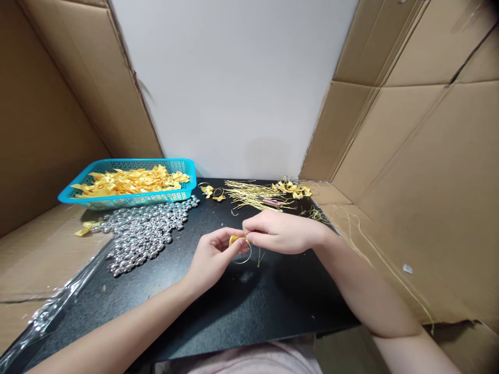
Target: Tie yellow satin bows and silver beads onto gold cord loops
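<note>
Above the middle of the black table, my left hand (212, 254) pinches a small yellow ribbon bow (233, 239) between thumb and fingers. A loop of thin gold cord (244, 262) hangs below the bow. Close against it, my right hand (278, 232) is closed, its thumb and forefinger pinching the cord beside the bow. A loose cord end dangles under the right fingers. The fingertips hide most of the bow and the spot where the cord meets it.
A blue basket (128, 200) of yellow ribbon pieces (136, 182) stands back left. Silver beads (142, 236) spread before it. Gold cord lengths (245, 193) lie behind my hands, near a pink tool (272, 202) and finished-looking bows (292, 188). Cardboard walls (424, 171) flank the black table (187, 322).
</note>
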`<state>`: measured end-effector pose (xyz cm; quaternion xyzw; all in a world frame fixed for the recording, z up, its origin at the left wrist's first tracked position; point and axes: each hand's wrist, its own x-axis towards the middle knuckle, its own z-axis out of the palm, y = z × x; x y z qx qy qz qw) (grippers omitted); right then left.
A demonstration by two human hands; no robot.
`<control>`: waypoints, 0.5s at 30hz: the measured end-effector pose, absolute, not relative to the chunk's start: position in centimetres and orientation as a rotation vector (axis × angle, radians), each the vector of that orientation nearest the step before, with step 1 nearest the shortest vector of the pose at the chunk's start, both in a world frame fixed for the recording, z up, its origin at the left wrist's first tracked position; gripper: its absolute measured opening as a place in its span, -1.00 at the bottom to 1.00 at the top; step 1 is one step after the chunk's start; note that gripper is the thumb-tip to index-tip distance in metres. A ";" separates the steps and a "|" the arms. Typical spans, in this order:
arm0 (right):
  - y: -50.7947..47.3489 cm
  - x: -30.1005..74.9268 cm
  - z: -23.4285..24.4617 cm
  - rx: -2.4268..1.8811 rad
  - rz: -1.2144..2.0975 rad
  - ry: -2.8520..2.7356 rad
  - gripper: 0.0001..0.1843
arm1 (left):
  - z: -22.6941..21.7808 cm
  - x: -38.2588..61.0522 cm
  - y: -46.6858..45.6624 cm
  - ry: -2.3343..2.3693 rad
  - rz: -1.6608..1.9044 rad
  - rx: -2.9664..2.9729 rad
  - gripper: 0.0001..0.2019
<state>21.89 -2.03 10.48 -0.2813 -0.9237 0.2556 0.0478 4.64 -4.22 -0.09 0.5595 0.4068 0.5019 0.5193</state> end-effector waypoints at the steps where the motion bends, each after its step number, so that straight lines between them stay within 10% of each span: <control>1: -2.0 21.9 10.4 -0.838 0.790 -2.818 -0.75 | -0.1 4.6 -4.2 0.973 1.205 1.349 -0.79; 15: -1.2 22.0 9.9 -0.596 1.109 -2.781 -0.78 | 0.0 4.5 -3.6 1.009 1.241 1.406 -0.90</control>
